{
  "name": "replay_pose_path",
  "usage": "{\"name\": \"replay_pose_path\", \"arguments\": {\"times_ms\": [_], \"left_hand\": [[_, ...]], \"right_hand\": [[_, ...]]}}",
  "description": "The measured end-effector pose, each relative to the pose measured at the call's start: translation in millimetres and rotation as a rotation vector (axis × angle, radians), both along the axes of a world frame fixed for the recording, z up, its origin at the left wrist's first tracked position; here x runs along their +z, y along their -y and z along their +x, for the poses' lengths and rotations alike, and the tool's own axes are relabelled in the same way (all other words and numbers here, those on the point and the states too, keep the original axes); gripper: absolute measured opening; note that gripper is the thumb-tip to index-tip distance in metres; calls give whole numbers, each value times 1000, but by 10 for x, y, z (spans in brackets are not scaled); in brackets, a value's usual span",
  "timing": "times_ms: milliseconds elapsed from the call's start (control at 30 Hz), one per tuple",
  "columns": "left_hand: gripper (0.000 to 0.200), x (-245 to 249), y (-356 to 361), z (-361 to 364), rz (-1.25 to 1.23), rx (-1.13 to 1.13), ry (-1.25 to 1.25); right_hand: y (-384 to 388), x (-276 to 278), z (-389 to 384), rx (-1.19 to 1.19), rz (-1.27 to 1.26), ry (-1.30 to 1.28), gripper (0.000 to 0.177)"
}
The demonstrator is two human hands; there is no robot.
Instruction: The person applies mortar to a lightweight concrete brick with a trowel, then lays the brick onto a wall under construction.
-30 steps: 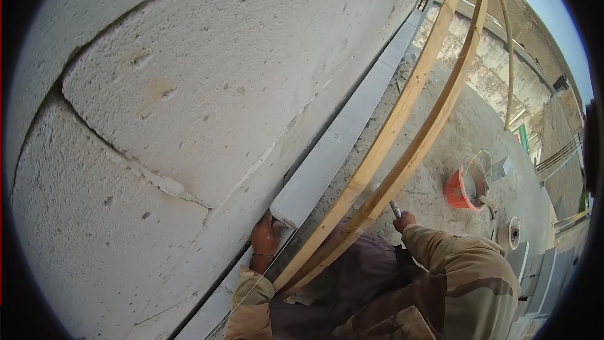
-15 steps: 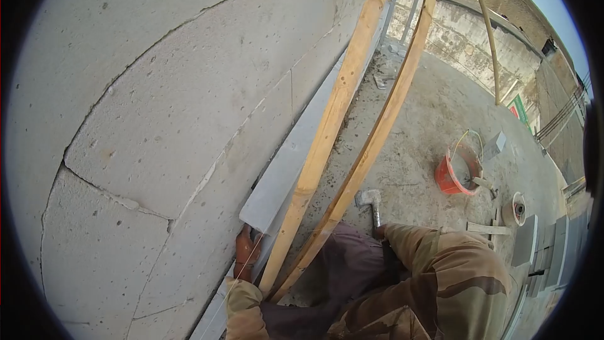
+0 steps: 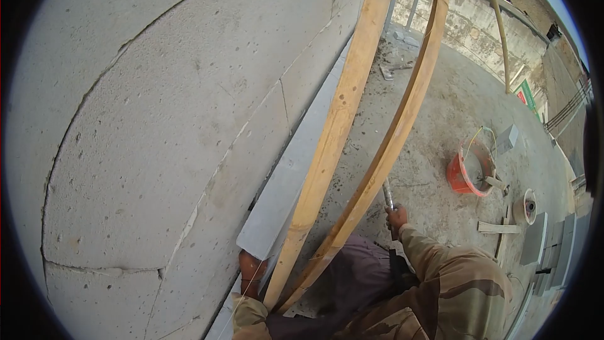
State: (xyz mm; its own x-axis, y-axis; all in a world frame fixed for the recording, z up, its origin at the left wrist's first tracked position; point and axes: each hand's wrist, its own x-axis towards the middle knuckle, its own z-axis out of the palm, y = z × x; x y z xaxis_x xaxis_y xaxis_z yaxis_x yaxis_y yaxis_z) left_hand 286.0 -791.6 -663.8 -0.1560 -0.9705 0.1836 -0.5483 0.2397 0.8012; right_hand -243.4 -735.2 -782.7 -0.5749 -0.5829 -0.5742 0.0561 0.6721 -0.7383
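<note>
My left hand [image 3: 251, 268] is at the lower end of a long grey slab [image 3: 275, 211], its fingers tucked around the slab's end and partly hidden. The slab lies along the foot of the wall [image 3: 145, 138], slightly apart from it in places. Closed around the metal handle of a hammer [image 3: 388, 194], my right hand [image 3: 396, 216] is just right of the wooden poles. The hammer's head is hidden behind the nearer pole. A thin string crosses my left wrist.
Two long wooden poles [image 3: 340, 119] [image 3: 402, 119] slant between my arms. On the concrete floor to the right stand a red bucket [image 3: 458, 178], a grey block [image 3: 507, 138], a white bucket [image 3: 522, 209], wood strips [image 3: 498, 228] and stacked grey slabs [image 3: 535, 239].
My right hand has moved up and forward with the hammer, whose head has passed behind the pole. The left hand stays at the slab's end. The view has shifted slightly.
</note>
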Motion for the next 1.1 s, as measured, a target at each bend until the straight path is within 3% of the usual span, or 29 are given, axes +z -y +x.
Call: {"name": "replay_pose_path", "arguments": {"times_ms": [67,133,267,400,500,567,733,933,1000,1100], "left_hand": [[31,162,-1,-104,-132,-28,-7],[30,183,-14,-117,-92,-30,-2],[29,161,-25,-105,-23,-19,0],[28,174,31,-115,1,-17,4],[27,174,15,-135,16,-18,2],[27,167,-8,-144,22,-16,1],[26,177,23,-135,29,-11,-1],[24,144,16,-131,36,-7,-5],[24,124,13,-122,36,-1,-9],[23,80,-26,-94,40,8,-19]], "right_hand": [[581,-50,-13,-71,-243,141,28],[1308,127,22,-206,-415,279,34],[2507,823,-72,-358,-623,700,28],[3219,1308,68,-348,-573,501,29],[3343,1428,334,-434,-562,430,31],[3317,1454,446,-265,-552,426,36],[3120,1586,607,-273,-558,395,36],[3022,1805,685,-335,-728,327,35],[3052,1888,645,-243,-752,186,35],[3031,2029,570,-143,-693,203,37]]}}
